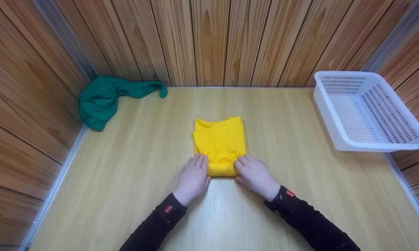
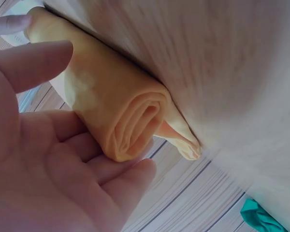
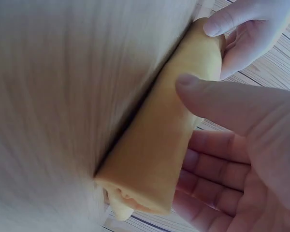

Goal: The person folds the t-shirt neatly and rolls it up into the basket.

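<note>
A yellow cloth (image 1: 225, 139) lies folded on the table, its near end rolled into a thick roll. At the left end of the roll, my left hand (image 1: 193, 177) grips it with the fingers over the top and the thumb on the near side. My right hand (image 1: 256, 176) holds the right end the same way. Spiral layers of the yellow roll (image 2: 135, 128) show at its end in the left wrist view. In the right wrist view, the thumb (image 3: 208, 99) presses on the roll (image 3: 150, 145), and the fingers lie along its other side.
A crumpled green cloth (image 1: 99, 103) lies in the back left corner against the wood-panelled walls. At the back right stands a white perforated plastic basket (image 1: 342, 139). The pale wood table (image 1: 132, 167) meets the panelled wall (image 1: 209, 42) behind the yellow cloth.
</note>
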Tool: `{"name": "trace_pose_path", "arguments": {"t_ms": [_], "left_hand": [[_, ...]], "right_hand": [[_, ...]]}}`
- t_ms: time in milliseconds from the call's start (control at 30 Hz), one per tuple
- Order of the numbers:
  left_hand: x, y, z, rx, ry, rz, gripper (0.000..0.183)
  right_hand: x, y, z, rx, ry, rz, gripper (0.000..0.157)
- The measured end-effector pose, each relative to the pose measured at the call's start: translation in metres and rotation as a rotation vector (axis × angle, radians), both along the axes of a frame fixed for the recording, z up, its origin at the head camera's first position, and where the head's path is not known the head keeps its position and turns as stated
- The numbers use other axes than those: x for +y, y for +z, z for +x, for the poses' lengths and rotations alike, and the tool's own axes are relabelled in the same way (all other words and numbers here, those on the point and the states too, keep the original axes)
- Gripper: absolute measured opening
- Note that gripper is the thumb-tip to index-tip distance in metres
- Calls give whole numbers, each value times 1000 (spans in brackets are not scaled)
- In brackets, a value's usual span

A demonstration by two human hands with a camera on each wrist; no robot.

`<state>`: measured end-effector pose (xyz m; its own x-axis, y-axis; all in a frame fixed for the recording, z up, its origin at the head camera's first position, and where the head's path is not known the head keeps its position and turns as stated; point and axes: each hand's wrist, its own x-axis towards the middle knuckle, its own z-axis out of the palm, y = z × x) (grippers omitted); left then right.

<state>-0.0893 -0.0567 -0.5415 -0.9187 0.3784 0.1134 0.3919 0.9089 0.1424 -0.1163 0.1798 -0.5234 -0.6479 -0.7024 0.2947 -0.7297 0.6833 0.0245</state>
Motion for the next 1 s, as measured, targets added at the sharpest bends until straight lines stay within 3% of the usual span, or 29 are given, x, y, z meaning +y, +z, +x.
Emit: {"name": "trace_pose_path", "arguments": {"t_ms": [133,233,367,500,600,733,900,1000], "left_hand": [[-1,0,-2,31,-15,9,64],[-1,0,-3,50,-23,13,63],[-2,1,-3,22,-27,7,61],[-4,1,1,-27,-31,10,63],[-6,2,6,-50,-37,19,64],[-8,5,11,-61,-52,31,61],[-8,7,12,-34,-50,40,38],[-8,5,9,4,-30,47,25]], "right_hand": [[-2,-5,-4,29,9,12,44],[-3,-8,-7,57,16,5,38],[-5,-10,-8,62,26,-7,24],[-4,-7,-6,35,62,-2,21],[0,0,-5,-29,94,16,24],[4,9,-7,-180,114,62,24],[7,15,-15,-362,90,97,25],[6,16,-21,-424,65,101,26]]}}
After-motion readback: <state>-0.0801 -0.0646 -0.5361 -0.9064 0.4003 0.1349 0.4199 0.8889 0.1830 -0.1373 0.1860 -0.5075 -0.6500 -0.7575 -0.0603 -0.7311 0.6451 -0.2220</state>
